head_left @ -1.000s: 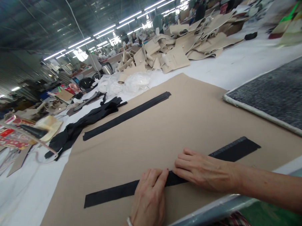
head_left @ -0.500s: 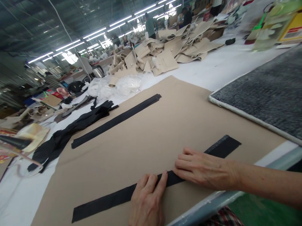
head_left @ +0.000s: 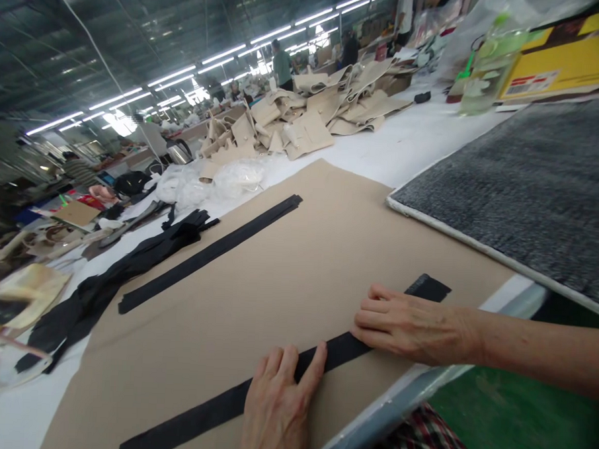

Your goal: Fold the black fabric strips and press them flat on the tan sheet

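Two bare hands: the left hand (head_left: 276, 409) at 6 o'clock and the right hand (head_left: 409, 325) at 4 o'clock. Two long flat black fabric strips lie singly: the near strip (head_left: 196, 417) at 6 o'clock under both hands, and the far strip (head_left: 209, 252) at 9 o'clock. One tan cardboard sheet (head_left: 328, 252) bears both. One grey speckled mat with a white edge (head_left: 529, 188) lies at 3 o'clock. One tangled heap of black strips (head_left: 103, 289) at 9 o'clock and one pile of beige cut pieces (head_left: 314, 109) at 12 o'clock are too jumbled to count. One yellow box (head_left: 559, 64) sits at 2 o'clock. At least three distant people (head_left: 283, 63) stand at 12 o'clock.
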